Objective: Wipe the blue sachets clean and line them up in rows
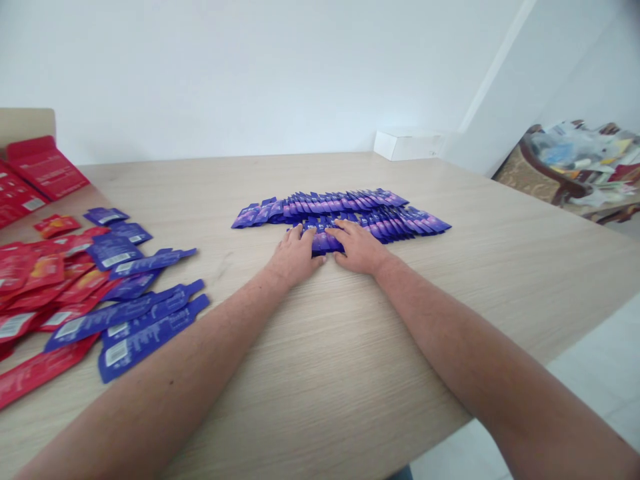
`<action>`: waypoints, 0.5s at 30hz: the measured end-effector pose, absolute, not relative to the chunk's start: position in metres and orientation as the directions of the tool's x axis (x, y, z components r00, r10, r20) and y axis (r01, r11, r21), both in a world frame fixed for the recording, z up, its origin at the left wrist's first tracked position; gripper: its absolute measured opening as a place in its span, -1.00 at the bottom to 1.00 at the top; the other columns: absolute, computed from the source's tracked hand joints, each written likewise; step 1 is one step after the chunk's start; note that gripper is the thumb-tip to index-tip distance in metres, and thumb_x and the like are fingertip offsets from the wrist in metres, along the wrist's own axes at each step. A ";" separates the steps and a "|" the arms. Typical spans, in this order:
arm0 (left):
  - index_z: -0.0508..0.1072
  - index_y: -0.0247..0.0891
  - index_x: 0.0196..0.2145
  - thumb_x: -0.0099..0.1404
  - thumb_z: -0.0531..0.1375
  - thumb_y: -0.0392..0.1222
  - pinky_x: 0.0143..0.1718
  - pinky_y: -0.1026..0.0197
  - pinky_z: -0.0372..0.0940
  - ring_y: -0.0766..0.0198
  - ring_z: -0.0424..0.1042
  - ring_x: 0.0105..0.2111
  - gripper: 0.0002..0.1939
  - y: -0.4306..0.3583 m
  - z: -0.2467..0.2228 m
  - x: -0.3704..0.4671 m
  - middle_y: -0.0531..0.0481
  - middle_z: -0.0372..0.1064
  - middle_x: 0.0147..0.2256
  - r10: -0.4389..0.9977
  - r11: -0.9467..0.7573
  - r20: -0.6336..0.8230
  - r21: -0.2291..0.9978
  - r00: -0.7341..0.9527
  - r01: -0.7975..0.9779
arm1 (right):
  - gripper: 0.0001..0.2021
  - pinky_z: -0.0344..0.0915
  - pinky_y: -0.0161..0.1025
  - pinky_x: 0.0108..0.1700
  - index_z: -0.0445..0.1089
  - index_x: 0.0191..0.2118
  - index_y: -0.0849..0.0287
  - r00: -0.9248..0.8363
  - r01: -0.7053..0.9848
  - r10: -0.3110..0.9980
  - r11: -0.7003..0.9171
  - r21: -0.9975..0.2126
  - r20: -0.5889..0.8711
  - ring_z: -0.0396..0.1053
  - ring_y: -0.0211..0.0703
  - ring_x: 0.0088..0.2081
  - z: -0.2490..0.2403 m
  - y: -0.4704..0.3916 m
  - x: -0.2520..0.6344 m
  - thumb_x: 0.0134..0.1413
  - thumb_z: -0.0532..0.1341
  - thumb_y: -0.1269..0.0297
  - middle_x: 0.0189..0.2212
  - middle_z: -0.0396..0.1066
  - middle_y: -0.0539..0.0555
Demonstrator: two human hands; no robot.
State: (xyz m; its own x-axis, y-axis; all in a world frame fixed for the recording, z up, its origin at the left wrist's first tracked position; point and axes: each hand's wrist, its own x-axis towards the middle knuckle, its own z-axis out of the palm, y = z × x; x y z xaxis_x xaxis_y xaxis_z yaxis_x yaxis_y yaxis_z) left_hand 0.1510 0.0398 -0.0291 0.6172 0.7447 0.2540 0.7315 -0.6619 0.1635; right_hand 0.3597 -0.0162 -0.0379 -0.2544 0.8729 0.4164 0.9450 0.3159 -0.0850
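Two overlapping rows of purple sachets lie fanned out on the wooden table: a back row (345,201) and a front row (407,224). My left hand (296,256) rests at the left end of the front row, its fingers stretched out over the sachets. Close beside it, my right hand (359,247) lies on the same row with fingers spread and the thumb at the near edge. Part of the front row is hidden under both hands. Neither hand is wrapped around a sachet.
Left of my arm are loose purple sachets (150,337) and a heap of red sachets (45,273). Behind them stand red boxes (47,167). A white box (407,145) sits against the wall. At far right, a chair (545,157) stands near piled plastic bags (565,150).
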 end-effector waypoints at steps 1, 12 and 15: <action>0.08 -0.26 0.37 0.28 0.21 0.17 0.30 -0.09 0.06 -0.14 0.02 0.36 -0.16 0.042 -0.028 0.145 -0.36 0.02 0.35 0.732 -0.678 0.245 0.169 0.636 0.715 | -0.35 0.03 0.15 0.36 0.22 0.32 0.24 -0.253 0.945 0.872 0.316 -0.086 0.419 0.06 0.19 0.34 -0.038 -0.017 0.360 0.09 0.24 0.27 0.34 0.11 0.32; 0.28 -0.28 0.25 0.31 0.21 -0.07 0.29 0.11 0.12 0.07 0.25 0.22 -0.41 0.054 -0.018 0.123 -0.19 0.28 0.19 0.657 -0.751 0.269 0.146 0.704 0.644 | -0.33 0.04 0.13 0.36 0.20 0.33 0.29 -0.259 0.944 0.859 0.322 -0.071 0.442 0.07 0.22 0.34 -0.035 -0.019 0.361 0.10 0.25 0.24 0.34 0.10 0.36; 0.29 -0.30 0.23 0.31 0.21 -0.08 0.28 0.11 0.13 0.07 0.28 0.20 -0.43 0.054 -0.018 0.126 -0.19 0.31 0.16 0.645 -0.760 0.287 0.144 0.708 0.634 | -0.32 0.05 0.15 0.35 0.20 0.33 0.27 -0.258 0.943 0.857 0.323 -0.075 0.447 0.07 0.22 0.34 -0.036 -0.020 0.362 0.10 0.25 0.24 0.34 0.11 0.35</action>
State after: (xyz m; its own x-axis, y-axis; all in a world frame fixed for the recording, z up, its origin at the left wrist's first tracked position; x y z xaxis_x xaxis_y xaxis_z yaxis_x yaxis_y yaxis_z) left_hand 0.1255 0.0537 -0.0185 0.7080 0.6451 0.2873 0.6339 -0.7599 0.1441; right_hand 0.3619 -0.0196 -0.0356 -0.2580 0.8568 0.4465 0.9433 0.3233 -0.0753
